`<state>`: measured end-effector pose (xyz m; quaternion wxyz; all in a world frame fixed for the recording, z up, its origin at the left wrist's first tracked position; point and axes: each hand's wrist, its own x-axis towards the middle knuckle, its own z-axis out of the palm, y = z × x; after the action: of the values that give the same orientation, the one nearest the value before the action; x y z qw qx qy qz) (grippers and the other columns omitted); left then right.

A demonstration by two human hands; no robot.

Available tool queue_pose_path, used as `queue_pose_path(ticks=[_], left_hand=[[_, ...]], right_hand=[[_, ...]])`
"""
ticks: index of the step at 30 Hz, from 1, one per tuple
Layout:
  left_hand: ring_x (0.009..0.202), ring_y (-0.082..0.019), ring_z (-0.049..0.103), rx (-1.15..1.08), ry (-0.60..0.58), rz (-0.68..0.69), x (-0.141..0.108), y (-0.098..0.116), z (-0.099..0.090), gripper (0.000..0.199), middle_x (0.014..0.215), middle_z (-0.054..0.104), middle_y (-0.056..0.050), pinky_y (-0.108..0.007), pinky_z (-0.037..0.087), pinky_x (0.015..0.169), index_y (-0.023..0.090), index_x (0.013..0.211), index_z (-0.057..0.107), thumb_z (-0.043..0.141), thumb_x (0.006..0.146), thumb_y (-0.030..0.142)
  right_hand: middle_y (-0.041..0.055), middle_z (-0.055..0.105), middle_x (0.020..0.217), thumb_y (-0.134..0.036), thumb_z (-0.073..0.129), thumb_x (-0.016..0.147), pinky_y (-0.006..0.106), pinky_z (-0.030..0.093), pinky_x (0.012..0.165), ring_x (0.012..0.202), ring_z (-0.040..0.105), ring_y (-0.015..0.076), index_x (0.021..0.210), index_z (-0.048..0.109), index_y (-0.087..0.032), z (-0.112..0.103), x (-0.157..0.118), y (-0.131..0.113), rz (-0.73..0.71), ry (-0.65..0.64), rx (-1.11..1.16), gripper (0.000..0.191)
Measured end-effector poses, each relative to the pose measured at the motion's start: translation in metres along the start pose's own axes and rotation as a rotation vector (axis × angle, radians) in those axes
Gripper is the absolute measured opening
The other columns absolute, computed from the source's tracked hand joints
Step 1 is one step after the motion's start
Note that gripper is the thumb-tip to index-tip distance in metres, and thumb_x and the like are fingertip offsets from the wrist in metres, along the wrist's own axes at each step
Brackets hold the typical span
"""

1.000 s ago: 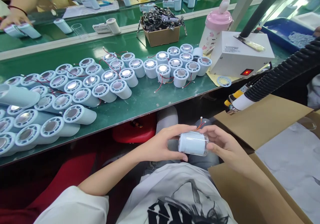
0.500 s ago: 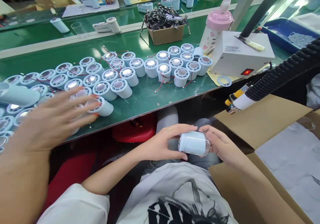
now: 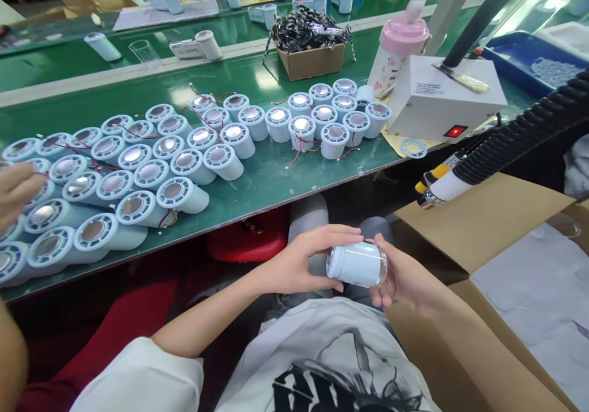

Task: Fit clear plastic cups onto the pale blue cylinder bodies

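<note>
Above my lap, a light blue cylindrical housing [image 3: 356,263] lies on its side with a clear cover around its right end. My left hand [image 3: 306,262] curves around its left end, thumb below and fingers on top. At the clear end, my right hand [image 3: 405,274] grips the cover from behind and the right, with some fingertips showing underneath. Ahead on the green bench [image 3: 267,185] stand many similar blue cylinders [image 3: 223,160] with round metallic discs in their ends. Thin red and black wires [image 3: 301,148] trail from several of them.
A co-worker's hand [image 3: 18,191] is over the cylinders at far left. A cardboard box of black metal parts [image 3: 310,62], a pink-lidded bottle [image 3: 400,44] and a white device [image 3: 446,102] stand on the bench. A black hose [image 3: 519,130] overhangs an open carton [image 3: 488,222] at right.
The co-worker's hand at left has drawn back leftward, and the loose cylinder there is out of sight. My right hand has shifted its fingers on the clear cover. The conveyor pieces have slid slightly left.
</note>
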<state>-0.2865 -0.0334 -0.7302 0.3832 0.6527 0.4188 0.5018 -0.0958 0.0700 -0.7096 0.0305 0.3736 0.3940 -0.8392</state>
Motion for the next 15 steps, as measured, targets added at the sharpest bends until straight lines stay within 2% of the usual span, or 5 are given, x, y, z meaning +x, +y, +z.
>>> queue_pose_path(ticks=[5, 9, 12, 13, 15], left_hand=[[0.115, -0.026, 0.058, -0.069, 0.035, -0.157, -0.002, 0.009, 0.004, 0.061, 0.128, 0.057, -0.011, -0.033, 0.055, 0.087, 0.027, 0.128, 0.056, 0.080, 0.072, 0.025], [0.102, -0.023, 0.063, -0.178, 0.082, -0.339, -0.004, 0.015, 0.007, 0.067, 0.121, 0.059, -0.010, -0.034, 0.056, 0.085, 0.025, 0.130, 0.052, 0.081, 0.070, 0.030], [0.095, -0.022, 0.067, -0.329, 0.084, -0.418, -0.004, 0.017, 0.008, 0.069, 0.112, 0.062, -0.009, -0.032, 0.057, 0.077, 0.025, 0.132, 0.048, 0.080, 0.072, 0.031], [0.092, -0.022, 0.067, -0.369, 0.076, -0.441, -0.004, 0.018, 0.008, 0.069, 0.109, 0.063, -0.008, -0.032, 0.058, 0.075, 0.025, 0.133, 0.046, 0.079, 0.073, 0.031], [0.086, -0.022, 0.069, -0.410, 0.047, -0.485, -0.004, 0.018, 0.008, 0.068, 0.107, 0.064, -0.008, -0.033, 0.058, 0.071, 0.025, 0.134, 0.045, 0.078, 0.075, 0.034]], right_hand=[[0.0035, 0.057, 0.046, -0.060, 0.010, 0.098, 0.008, 0.034, 0.032, 0.030, 0.049, 0.0050, 0.076, 0.058, -0.013, -0.004, 0.000, 0.005, 0.004, -0.100, -0.071, 0.070], [0.0073, 0.068, 0.086, -0.076, 0.044, 0.083, 0.021, 0.051, 0.043, 0.058, 0.065, 0.0156, 0.112, 0.053, -0.021, -0.018, 0.001, 0.020, -0.443, -0.010, -0.294, 0.064], [0.0088, 0.029, 0.155, -0.051, 0.071, 0.080, 0.043, 0.057, 0.088, 0.121, 0.055, 0.0294, 0.140, 0.032, -0.039, -0.024, -0.001, 0.025, -0.926, 0.101, -0.635, 0.073], [0.0019, 0.013, 0.161, -0.036, 0.075, 0.080, 0.048, 0.049, 0.100, 0.134, 0.043, 0.0308, 0.142, 0.029, -0.045, -0.025, -0.003, 0.026, -1.063, 0.119, -0.776, 0.077], [-0.0047, 0.019, 0.160, -0.011, 0.070, 0.083, 0.050, 0.040, 0.109, 0.140, 0.035, 0.0287, 0.139, 0.035, -0.050, -0.026, -0.005, 0.025, -1.202, 0.106, -1.011, 0.077]])
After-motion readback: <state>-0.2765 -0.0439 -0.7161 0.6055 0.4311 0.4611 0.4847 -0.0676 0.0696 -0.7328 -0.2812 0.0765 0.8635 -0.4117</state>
